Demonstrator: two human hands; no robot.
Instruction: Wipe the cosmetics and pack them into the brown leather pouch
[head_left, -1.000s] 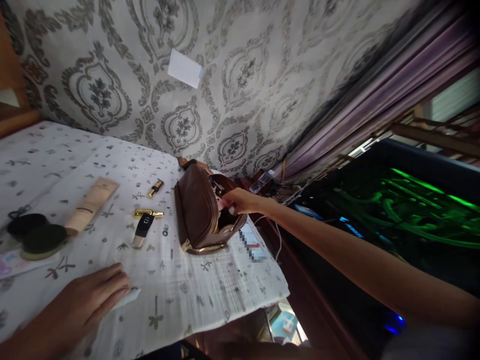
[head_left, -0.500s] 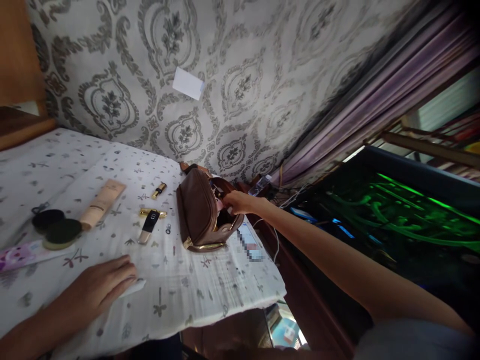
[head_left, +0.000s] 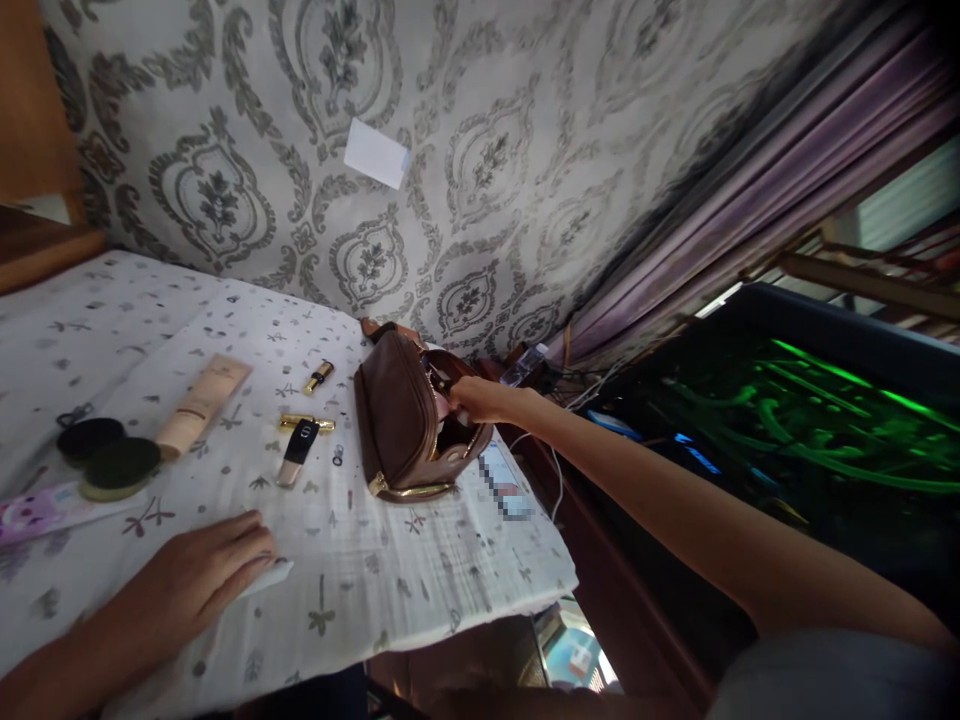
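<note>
A brown zip-top cosmetic bag (head_left: pixel 394 415) lies unzipped on the table. My right hand (head_left: pixel 480 400) reaches into its mouth with curled fingers; something pink (head_left: pixel 442 403) shows beside the fingertips, and what they grip is hidden. My left hand (head_left: pixel 214 565) rests on the cloth, its fingers pressed together over a small white flat piece (head_left: pixel 270 578) that sticks out below them. Between the hands lie a black-capped cosmetic tube (head_left: pixel 298 452), a gold tube (head_left: pixel 319 424) and a small black-and-gold lipstick (head_left: pixel 319 377).
On the left are a beige squeeze tube (head_left: pixel 204 405), dark round compacts (head_left: pixel 120 467) and a purple-printed tube (head_left: pixel 45 512). A phone (head_left: pixel 506 485) lies right of the bag, near the table edge. Beyond that edge run white cables (head_left: pixel 557 485) and a green-lit computer case (head_left: pixel 825 420).
The view has shifted slightly. My right hand stays inside the bag's mouth with little movement, and my left hand keeps its place on the white piece.
</note>
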